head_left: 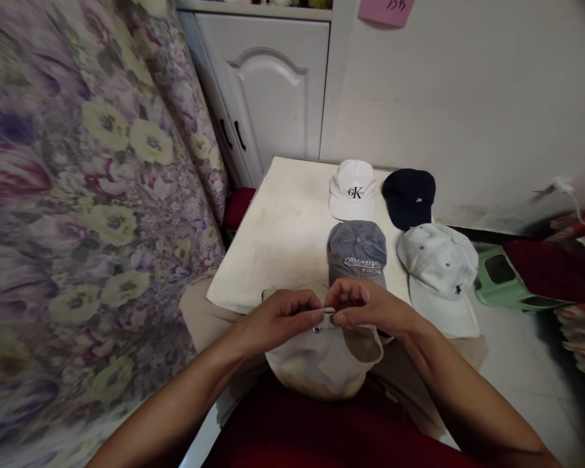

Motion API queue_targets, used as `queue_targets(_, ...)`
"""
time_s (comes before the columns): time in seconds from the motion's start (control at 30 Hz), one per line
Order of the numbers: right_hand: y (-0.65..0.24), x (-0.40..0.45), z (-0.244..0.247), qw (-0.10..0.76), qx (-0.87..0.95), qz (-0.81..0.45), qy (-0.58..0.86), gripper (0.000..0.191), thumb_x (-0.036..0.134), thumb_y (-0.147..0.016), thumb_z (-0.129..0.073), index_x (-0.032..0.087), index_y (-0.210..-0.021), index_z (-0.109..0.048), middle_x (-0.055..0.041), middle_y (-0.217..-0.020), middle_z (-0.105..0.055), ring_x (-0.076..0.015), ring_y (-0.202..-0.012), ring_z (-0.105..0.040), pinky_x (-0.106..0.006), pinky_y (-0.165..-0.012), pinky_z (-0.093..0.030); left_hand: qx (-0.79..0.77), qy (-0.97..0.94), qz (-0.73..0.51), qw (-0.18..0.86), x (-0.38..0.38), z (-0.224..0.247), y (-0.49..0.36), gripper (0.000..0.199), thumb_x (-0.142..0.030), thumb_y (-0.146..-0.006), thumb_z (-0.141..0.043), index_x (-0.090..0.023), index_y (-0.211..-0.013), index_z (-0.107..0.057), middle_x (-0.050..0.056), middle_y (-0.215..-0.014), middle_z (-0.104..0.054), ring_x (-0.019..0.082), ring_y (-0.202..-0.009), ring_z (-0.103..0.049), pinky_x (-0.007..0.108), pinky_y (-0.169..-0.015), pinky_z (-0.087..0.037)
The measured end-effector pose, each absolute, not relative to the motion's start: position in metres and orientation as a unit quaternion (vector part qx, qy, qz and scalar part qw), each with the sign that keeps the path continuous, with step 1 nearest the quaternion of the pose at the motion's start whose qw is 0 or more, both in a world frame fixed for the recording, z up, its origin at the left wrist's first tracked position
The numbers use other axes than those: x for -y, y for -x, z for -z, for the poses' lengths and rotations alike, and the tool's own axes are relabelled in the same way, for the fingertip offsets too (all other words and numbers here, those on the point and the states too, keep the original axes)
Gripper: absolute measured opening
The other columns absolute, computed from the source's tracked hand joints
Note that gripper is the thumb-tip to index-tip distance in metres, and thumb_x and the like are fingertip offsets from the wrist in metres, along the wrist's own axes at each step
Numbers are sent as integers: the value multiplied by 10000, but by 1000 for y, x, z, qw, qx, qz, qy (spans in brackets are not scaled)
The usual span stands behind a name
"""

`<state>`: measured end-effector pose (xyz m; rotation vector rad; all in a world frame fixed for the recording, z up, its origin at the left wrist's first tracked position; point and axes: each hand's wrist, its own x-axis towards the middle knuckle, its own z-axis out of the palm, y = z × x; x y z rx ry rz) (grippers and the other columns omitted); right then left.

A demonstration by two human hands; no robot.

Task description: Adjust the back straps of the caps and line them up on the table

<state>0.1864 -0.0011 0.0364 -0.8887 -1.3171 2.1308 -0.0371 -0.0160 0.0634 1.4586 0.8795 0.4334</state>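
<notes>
Both hands pinch the back strap of a cream cap at the near edge of the counter

The left hand (285,315) and right hand (365,307) meet fingertip to fingertip, each gripping the small strap (327,314) of the cream cap (324,364), which hangs open side up over the lap, its pale lining showing. Beyond it on the counter (277,227) lie a grey cap (357,250), a white cap with navy emblem (439,263), a white lettered cap (351,188) and a navy cap (409,195); a green stool (500,279) stands off the right edge
</notes>
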Motion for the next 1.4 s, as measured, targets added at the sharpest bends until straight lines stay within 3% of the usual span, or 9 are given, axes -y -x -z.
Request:
queue_targets(0.2, -183, -2, -44, 215, 499, -766, 343, 350, 294, -655, -894, 151, -834, -629, 42, -690, -661, -72, -577, -585, -188, -538, -440, -388, -637, -186, 640, 13, -63, 36, 352, -492, -893, -602, -160, -778, -612, -37, -652, -448, 107, -608, -375, 234, -537, -281)
queue_targets(0.4, -184, -5, -42, 197, 483, -790, 321, 351, 310, -644, -896, 144, -824, -644, 32, -682, -680, -72, -571, -603, -175, -523, -443, -390, -590, -185, 682, 13, -61, 41, 459, -538, -927, -524, -175, -647, -490, -37, -607, -379, 104, -565, -327, 250, -493, -244)
queue_targets(0.63, -189, -5, -42, 203, 482, -802, 288, 350, 282, -697, -864, 151, -934, -642, 16, -752, -700, -87, -588, -623, -193, -527, -498, -396, -532, -171, 728, 13, -57, 40, 449, -537, -880, -594, -180, -634, -478, -46, -583, -359, 94, -542, -286, 246, -491, -226)
queue_targets(0.8, -195, -5, -40, 200, 479, -809, 276, 346, 245, -693, -862, 157, -957, -657, 26, -748, -679, -65, -557, -576, -145, -452, -452, -390, -518, -176, 741, 14, -57, 41, 450, -526, -861, -618, -185, -615, -456, -50, -577, -347, 93, -539, -275, 244, -487, -209)
queue_targets(1.17, -188, -4, -33, 241, 482, -813, 222, 297, 204, -733, -835, 162, -982, -679, 29, -787, -653, -53, -577, -543, -125, -442, -424, -362, -503, -182, 763, 13, -55, 42, 428, -480, -860, -641, -175, -616, -466, -52, -582, -380, 84, -527, -308, 227, -475, -222)
queue_targets(1.3, -188, -4, -37, 238, 489, -810, 219, 277, 213, -751, -823, 157, -980, -678, 33, -775, -634, -54, -597, -544, -124, -453, -409, -370, -522, -183, 746, 12, -56, 42, 437, -479, -879, -615, -174, -606, -464, -50, -581, -380, 88, -531, -324, 226, -479, -247)
queue_targets(1.4, -188, -4, -40, 248, 485, -807, 227, 287, 167, -740, -819, 150, -987, -675, 32, -787, -639, -49, -627, -561, -119, -483, -415, -398, -593, -219, 665, 16, -65, 42, 366, -457, -948, -523, -161, -744, -595, -17, -669, -518, 118, -618, -469, 236, -569, -372)
